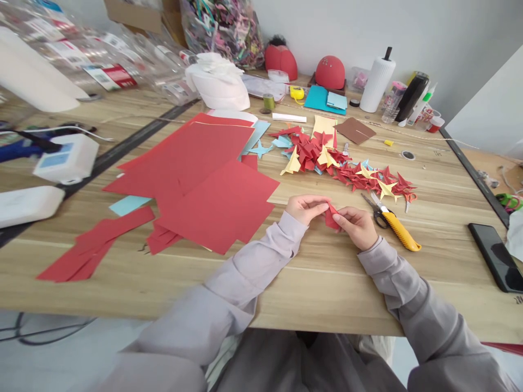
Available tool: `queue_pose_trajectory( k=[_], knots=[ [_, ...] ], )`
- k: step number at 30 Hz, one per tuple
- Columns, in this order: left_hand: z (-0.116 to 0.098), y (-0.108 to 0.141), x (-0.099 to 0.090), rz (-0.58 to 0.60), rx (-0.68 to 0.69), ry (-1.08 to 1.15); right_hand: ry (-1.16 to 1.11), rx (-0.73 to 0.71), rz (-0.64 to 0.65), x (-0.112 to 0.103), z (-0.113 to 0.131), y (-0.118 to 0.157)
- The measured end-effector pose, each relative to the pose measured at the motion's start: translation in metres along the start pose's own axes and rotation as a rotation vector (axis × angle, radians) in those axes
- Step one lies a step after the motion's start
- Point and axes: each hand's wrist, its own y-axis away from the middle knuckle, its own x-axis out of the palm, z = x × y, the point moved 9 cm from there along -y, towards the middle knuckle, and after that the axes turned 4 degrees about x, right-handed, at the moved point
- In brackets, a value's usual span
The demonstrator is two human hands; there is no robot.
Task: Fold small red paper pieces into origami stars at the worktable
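Between both hands is a small folded piece of red paper [332,216], held just above the table. My left hand [307,208] pinches its upper left edge with thumb and fingertips. On the lower right side, my right hand [354,224] grips it between thumb and fingers. Beyond the hands lies a heap of folded red paper pieces [312,151], with pale yellow and light blue ones among them. To the left are large red paper sheets [220,201], stacked and overlapping. Red paper strips [96,245] lie farther left.
Right of my right hand lie a yellow utility knife [402,231], dark-handled scissors [381,219] and small orange scissors [410,200]. A black phone [496,256] rests near the right edge. Plastic bottles [118,60] crowd the back left. A white tumbler [378,84] stands at the back.
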Motion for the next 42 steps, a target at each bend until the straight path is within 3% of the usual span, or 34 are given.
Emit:
queue_pose_trajectory(
  k=[3, 11, 24, 42],
  knots=[
    [0.002, 0.001, 0.001, -0.030, -0.004, 0.042, -0.003, 0.009, -0.001, 0.000, -0.002, 0.000],
    [-0.012, 0.005, 0.008, -0.034, 0.066, -0.228, 0.042, -0.003, 0.028, 0.002, -0.001, 0.000],
    [0.000, 0.002, 0.002, -0.035, 0.022, -0.178, 0.099, -0.018, 0.024, 0.002, 0.000, 0.000],
    [-0.002, 0.006, 0.005, -0.033, 0.009, -0.122, 0.099, -0.020, 0.035, 0.002, 0.001, 0.000]
  ],
)
